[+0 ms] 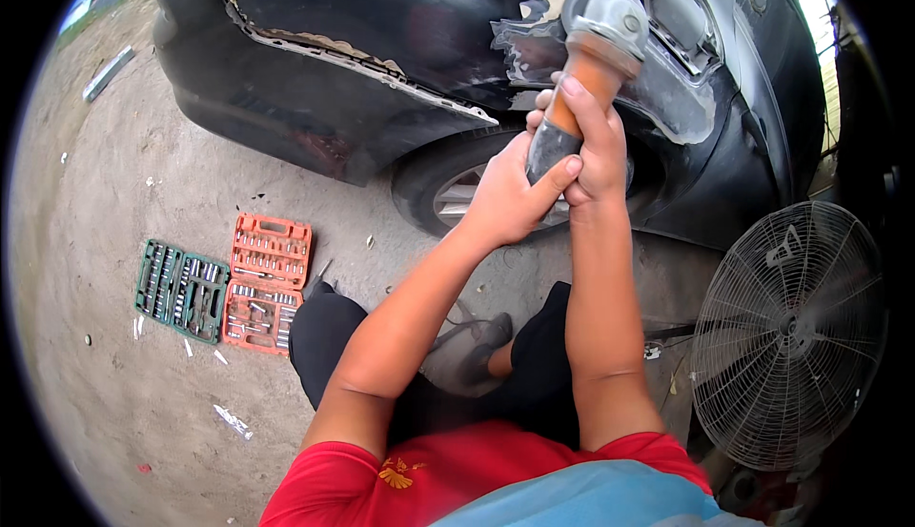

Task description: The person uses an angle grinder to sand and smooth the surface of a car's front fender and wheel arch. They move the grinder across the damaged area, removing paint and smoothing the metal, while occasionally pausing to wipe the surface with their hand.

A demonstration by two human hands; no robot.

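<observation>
Both my hands are closed around an orange and grey angle grinder (598,68), raised in front of a dark car. My left hand (515,187) grips the dark rear end of its body. Higher up, my right hand (596,146) wraps the orange middle part. The grinder's metal head points away from me and lies over the car's rear side panel (691,112), where paint is sanded down to grey and pale patches. Whether the disc touches the panel is hidden by the head.
A wheel (419,179) sits below the panel, and the car's bumper (286,117) reaches left with a rough upper edge. Open socket sets, one orange (268,273) and one green (195,327), lie on the ground at left. A large caged fan (789,327) stands at right.
</observation>
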